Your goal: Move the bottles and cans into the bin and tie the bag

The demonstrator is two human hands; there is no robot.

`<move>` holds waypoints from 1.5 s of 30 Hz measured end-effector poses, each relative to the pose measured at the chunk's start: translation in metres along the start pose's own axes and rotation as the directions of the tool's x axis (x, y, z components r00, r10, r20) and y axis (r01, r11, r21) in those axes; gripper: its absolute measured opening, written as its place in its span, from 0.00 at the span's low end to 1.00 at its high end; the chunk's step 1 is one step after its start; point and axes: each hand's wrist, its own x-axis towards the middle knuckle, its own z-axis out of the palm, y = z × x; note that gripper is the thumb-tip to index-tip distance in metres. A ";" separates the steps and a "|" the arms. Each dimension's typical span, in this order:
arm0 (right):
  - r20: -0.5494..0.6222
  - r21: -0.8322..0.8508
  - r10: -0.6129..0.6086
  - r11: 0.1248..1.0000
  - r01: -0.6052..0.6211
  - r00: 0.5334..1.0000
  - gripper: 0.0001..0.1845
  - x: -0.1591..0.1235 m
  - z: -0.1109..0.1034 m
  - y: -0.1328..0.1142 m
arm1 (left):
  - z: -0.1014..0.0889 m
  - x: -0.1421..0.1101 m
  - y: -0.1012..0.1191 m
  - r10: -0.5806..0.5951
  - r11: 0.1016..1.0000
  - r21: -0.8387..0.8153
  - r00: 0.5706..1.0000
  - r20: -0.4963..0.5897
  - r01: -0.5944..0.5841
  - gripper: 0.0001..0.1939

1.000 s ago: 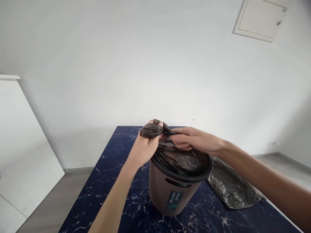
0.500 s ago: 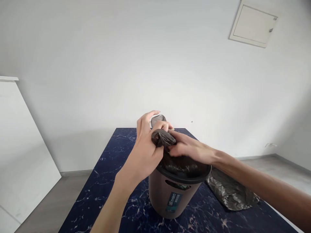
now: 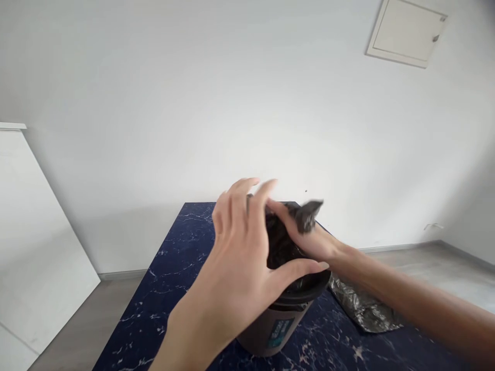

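Observation:
A grey-brown garbage bin [image 3: 257, 337] with a black rim and a teal label stands on the table, lined with a dark plastic garbage bag [image 3: 282, 245]. Fingers spread and thumb stretched out, my left hand [image 3: 243, 247] is over the bin's near left side, holding nothing. My right hand [image 3: 305, 234] reaches across the bin's top, closed around the gathered bag. A twisted tuft of the bag pokes up above this hand. Its fingertips are partly hidden behind my left hand.
Another crumpled dark plastic bag [image 3: 371, 309] lies on the blue marbled table [image 3: 170, 268], right of the bin. Behind is a white wall with a panel door [image 3: 406, 33]. A white cabinet [image 3: 34, 232] stands at the left.
My left hand has let go of the bag's twisted top and spread its fingers nearer to me. The bag's tuft has moved right, over my right hand.

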 end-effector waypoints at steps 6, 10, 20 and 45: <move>0.054 0.357 0.377 0.857 -0.371 0.925 0.39 0.002 -0.012 -0.009 | 0.013 0.011 -0.013 -0.260 0.958 -0.130 0.966 -0.004 0.257 0.40; 0.010 0.216 0.297 0.932 -0.292 0.955 0.32 -0.002 -0.026 -0.019 | 0.014 0.020 -0.014 -0.313 0.890 -0.277 0.928 0.203 0.361 0.24; 0.378 -0.087 0.141 0.989 -0.116 0.915 0.22 -0.024 -0.064 -0.021 | 0.013 0.022 -0.016 -0.154 0.942 -0.252 0.951 0.269 0.223 0.08; 0.121 -0.872 -0.355 0.408 0.270 0.927 0.42 -0.037 -0.027 0.006 | 0.009 0.033 -0.040 -0.116 0.809 -0.543 0.967 0.226 0.224 0.17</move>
